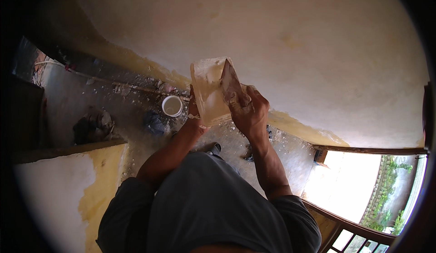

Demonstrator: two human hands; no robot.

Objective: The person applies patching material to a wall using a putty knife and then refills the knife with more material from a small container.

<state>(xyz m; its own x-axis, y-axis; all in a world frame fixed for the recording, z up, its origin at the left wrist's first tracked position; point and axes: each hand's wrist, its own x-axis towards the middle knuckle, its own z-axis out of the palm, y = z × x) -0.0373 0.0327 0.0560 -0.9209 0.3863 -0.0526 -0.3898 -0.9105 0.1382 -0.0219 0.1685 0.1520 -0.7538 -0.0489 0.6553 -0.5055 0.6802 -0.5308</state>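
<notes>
In front of my chest I hold a pale, translucent-looking board (207,101) smeared with whitish paste. My left hand (194,108) grips it along its left side, mostly hidden behind it, fingers wrapped round the edge. My right hand (251,112) is closed on a scraper (230,81) with a dark, paste-streaked blade, which lies against the right part of the board. Paste coats some of my right fingers.
A patchily coated white and yellow wall (327,58) rises ahead. A white bucket (172,106), long pole (127,87), dark bundle (93,130) and blue bag (154,122) lie on the debris-strewn floor (131,155). A low wall (68,189) stands left, a bright opening (340,185) right.
</notes>
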